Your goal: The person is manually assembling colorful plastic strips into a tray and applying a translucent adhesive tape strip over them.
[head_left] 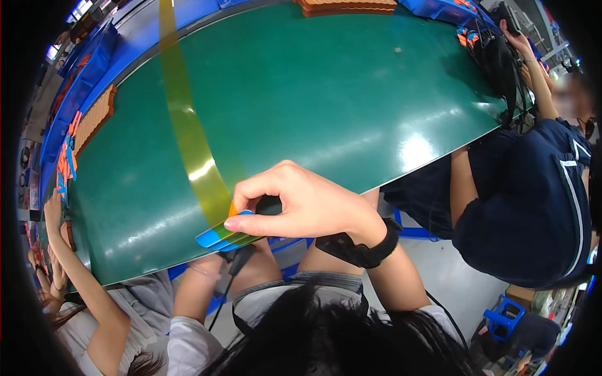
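At the table's near edge, my right hand (295, 203) is closed, thumb and index finger pinching small flat blue-and-orange pieces (216, 238). Their blue ends stick out to the left of the thumb, and a bit of orange shows by the index finger. My left forearm (195, 291) comes up from below, blurred at the wrist. The fingers of my left hand are hidden near the table edge, under the pieces. Just below the pieces is a dark object (239, 255) with a cable, too unclear to name.
A yellow see-through strip (182, 119) runs across the green table (301, 94). Brown ridged trays (348, 6) and blue bins (84, 81) line the far and left sides. Blue-and-orange pieces (67, 156) lie at left. People sit on both sides; a black bag (495, 66) rests at right.
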Demonstrator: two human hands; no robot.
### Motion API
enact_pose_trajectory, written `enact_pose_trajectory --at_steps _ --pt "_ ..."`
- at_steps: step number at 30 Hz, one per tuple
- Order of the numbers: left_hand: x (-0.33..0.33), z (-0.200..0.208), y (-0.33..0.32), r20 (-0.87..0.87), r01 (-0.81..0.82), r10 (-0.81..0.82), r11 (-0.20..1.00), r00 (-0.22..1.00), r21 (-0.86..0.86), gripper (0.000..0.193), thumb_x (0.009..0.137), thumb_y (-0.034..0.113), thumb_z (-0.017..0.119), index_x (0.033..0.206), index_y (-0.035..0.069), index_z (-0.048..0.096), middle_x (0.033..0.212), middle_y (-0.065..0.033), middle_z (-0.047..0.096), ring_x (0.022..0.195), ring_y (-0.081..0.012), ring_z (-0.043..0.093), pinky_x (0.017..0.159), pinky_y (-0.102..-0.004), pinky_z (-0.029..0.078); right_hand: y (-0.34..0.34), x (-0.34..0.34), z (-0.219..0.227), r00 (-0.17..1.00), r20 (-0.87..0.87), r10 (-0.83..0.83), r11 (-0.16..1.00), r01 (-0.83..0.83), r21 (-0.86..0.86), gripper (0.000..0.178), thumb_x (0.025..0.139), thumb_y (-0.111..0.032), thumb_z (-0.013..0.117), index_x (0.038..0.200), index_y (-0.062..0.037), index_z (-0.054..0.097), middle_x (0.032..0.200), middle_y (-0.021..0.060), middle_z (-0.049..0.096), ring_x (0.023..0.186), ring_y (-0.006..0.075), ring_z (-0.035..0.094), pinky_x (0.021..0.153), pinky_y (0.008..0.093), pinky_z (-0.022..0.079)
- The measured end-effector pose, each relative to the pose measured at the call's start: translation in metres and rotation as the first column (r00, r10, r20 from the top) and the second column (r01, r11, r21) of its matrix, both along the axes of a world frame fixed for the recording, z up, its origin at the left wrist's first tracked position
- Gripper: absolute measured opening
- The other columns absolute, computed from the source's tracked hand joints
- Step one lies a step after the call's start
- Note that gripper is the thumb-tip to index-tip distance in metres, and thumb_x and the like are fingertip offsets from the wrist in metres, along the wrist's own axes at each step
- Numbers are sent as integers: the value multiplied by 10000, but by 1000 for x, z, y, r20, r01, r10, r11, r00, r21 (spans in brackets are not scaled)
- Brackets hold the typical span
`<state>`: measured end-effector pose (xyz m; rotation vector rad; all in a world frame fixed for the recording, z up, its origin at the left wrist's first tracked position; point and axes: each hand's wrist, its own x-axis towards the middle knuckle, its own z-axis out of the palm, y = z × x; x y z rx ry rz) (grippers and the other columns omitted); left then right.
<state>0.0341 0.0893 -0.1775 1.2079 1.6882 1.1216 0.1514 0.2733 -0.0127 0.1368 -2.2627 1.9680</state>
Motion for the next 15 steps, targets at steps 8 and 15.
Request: enact_pose_trajectory --at_steps 8,15 --pt "-31 20 -9 135 2 22 985 991 -174 243 860 184 436 999 0 516 832 -75 566 737 -136 547 665 -241 434 1 -1 1 999 -29 -12 999 11 -33 188 758 -154 597 673 5 546 582 52 551 536 103 497 531 232 400" --pt "-19 43 12 233 11 64 951 970 -309 238 862 180 427 978 -4 524 810 -71 566 715 -130 544 646 -237 432 2 1 2 1000 -4 0 999 0 -45 180 761 -153 599 684 3 553 607 54 561 563 93 505 542 229 399"
